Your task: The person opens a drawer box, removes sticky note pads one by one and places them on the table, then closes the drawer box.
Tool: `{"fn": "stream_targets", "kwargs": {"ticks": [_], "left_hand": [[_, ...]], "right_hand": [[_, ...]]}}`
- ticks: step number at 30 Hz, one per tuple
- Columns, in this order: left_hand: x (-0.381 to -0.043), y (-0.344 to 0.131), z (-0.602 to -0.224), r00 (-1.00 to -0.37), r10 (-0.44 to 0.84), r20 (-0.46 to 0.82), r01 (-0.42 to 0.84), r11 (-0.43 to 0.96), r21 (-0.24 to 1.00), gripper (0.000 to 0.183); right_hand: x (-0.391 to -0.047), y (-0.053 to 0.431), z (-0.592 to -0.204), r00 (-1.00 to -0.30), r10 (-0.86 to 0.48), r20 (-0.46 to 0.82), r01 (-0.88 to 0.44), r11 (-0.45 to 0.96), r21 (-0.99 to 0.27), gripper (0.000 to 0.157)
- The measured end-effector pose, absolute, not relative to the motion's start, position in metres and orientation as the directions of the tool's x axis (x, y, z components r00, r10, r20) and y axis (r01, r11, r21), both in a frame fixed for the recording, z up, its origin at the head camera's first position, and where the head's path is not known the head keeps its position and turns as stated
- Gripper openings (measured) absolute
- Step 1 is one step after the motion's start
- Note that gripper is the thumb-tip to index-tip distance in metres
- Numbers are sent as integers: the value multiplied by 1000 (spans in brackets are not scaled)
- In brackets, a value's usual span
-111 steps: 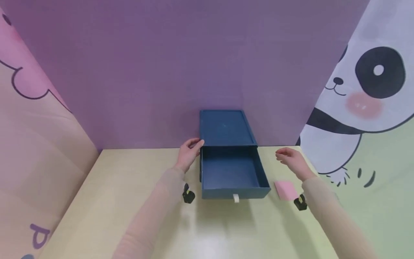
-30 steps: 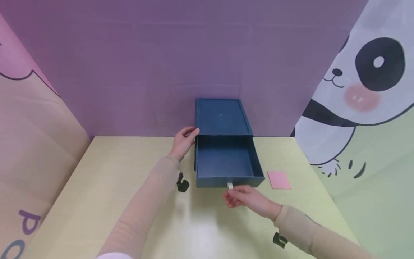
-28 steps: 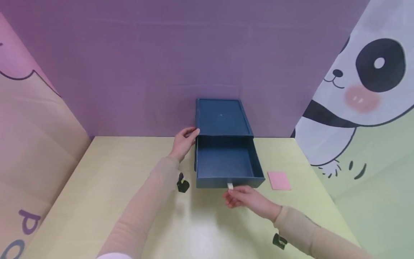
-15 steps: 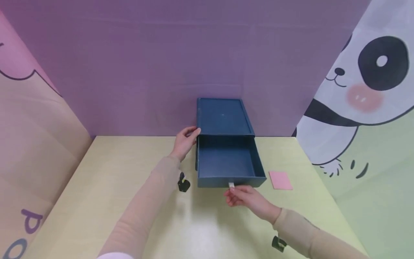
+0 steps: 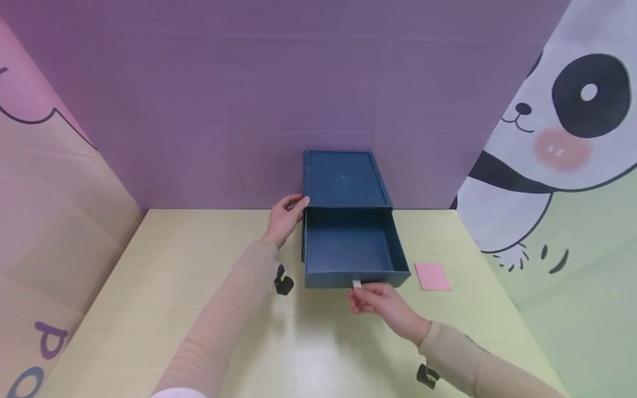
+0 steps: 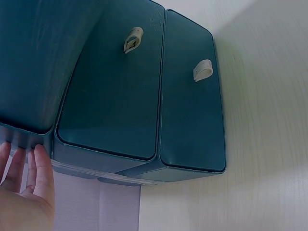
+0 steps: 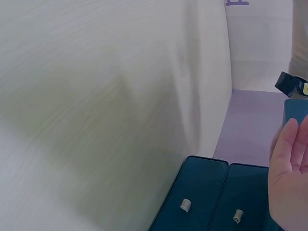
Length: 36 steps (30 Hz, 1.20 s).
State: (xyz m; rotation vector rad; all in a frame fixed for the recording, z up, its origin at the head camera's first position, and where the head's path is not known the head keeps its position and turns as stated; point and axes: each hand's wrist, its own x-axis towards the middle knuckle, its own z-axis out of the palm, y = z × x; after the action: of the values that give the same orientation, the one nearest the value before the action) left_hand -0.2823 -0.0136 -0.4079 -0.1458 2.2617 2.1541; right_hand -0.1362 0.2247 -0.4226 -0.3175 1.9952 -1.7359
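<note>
Nearest are 2 pale sleeves (image 5: 209, 326), reaching in from left and right, with a black block (image 5: 283, 281) at each wrist. The right hand (image 5: 385, 305) has thumb and finger pinched together on the white tab (image 5: 356, 283) at the front of the drawer (image 5: 348, 249). The drawer stands out of the cabinet (image 5: 344, 179) toward the near side, its inside showing. Below it, 2 lower drawers (image 6: 111, 94) are closed, each with a pale loop (image 6: 202, 70). To the right, near the drawer, a pink note (image 5: 433, 276) lies flat on the table (image 5: 199, 249). Farther back, the left hand (image 5: 285, 218) touches the cabinet's left side, thumb at the front corner; its fingers are straight, with thumb and fingers apart. The cabinet stands at the table's far edge, before a purple wall (image 5: 239, 110). A panda (image 5: 559, 155) is drawn on the right wall (image 5: 592, 309).
</note>
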Motion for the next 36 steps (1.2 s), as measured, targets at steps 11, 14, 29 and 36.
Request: {"fn": "stream_targets", "kwargs": {"ticks": [11,14,29,36], "left_hand": [[-283,-13,-409,-997,-53,-61,-61,-6,998,45],[-282,-13,-408,-996,-59,-64,-64,-2,998,45],[-282,-10,-409,-995,-84,-60,-60,0,998,45],[-283,-11,-409,-995,-71,-74,-75,11,997,48]], "right_hand": [[-138,225,-425,-860,-480,-174,101,173,-980,40],[-139,225,-424,-858,-479,-186,111,182,-977,41],[-144,225,-420,-857,-466,-222,146,194,-970,42],[-145,227,-423,-868,-446,-216,159,162,-974,41]]}}
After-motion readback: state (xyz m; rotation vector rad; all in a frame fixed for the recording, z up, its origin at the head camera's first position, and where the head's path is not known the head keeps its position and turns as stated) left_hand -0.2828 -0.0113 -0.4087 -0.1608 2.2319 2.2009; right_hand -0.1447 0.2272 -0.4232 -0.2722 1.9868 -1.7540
